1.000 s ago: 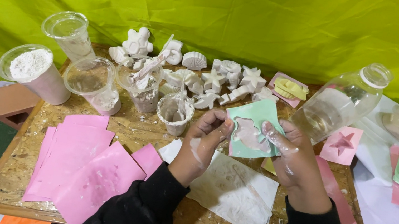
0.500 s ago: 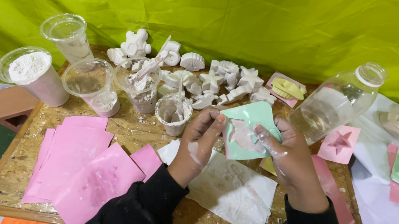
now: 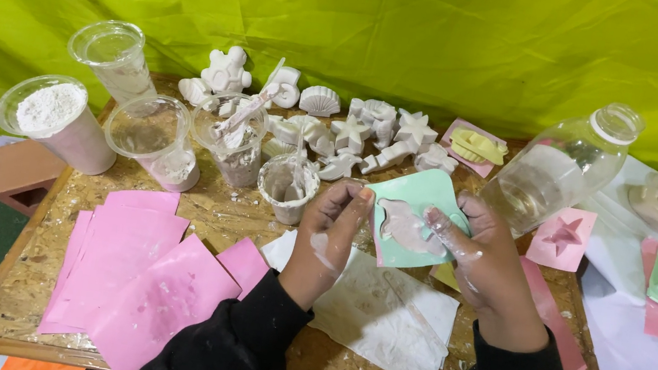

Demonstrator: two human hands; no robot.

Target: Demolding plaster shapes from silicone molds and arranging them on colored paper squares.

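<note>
Left hand (image 3: 327, 237): fingers pinch the green mould (image 3: 414, 218) by its edge.
Right hand (image 3: 483, 258): grips the opposite edge.
Risk: over-flexing could crack the white cast (image 3: 408, 228).

there is one view only, from a camera on the person's head. it looks down and forward, quite near, at the left hand (image 3: 327, 242) and right hand (image 3: 481, 266). beyond the fingers (image 3: 348, 206) it faces a green cloth (image 3: 389, 27) behind the wooden table (image 3: 22, 286).
</note>
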